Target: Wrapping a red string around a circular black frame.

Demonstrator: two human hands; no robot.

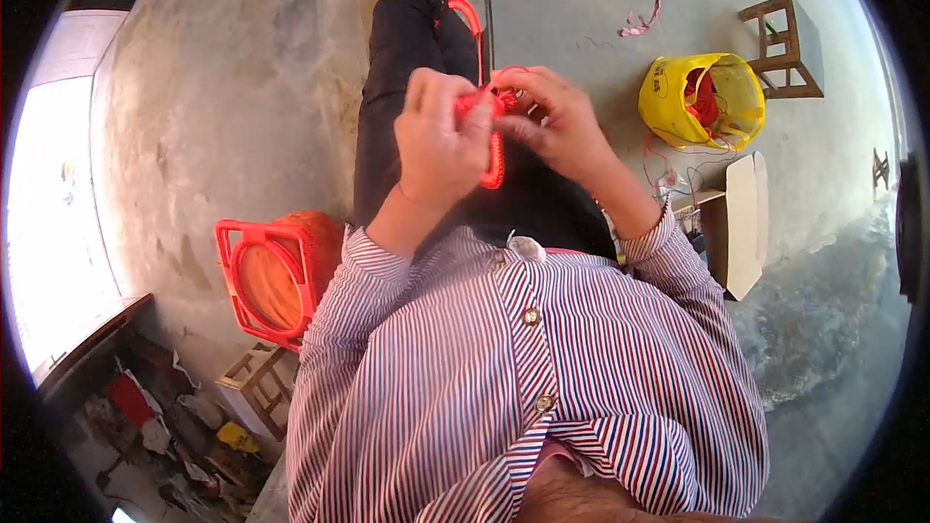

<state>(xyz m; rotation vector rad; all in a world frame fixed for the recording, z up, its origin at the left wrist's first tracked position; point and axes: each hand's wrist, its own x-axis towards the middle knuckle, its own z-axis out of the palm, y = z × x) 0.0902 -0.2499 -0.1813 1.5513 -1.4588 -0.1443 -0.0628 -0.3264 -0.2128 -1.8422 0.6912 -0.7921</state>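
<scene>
My left hand (438, 140) is closed, its thumb and fingers pinching a bunched piece of red cord work above my lap. My right hand (564, 126) sits close beside it, fingers curled around the other side of the same red cord (508, 100), with a thin strand looping over its top. Below the hands hangs a braided red band (494, 165), resting on my black trousers. More red braid (467, 12) curves near a dark metal frame (487, 0) by my legs. The exact knot between my fingers is partly hidden and blurred.
A yellow bucket (661, 97) with red cord inside stands at the right, near a wooden stool (806, 48) and an opened cardboard box (746, 228). Pinkish scraps (639, 27) lie on the concrete floor. A red plastic stool (308, 271) is at the left, with clutter behind it.
</scene>
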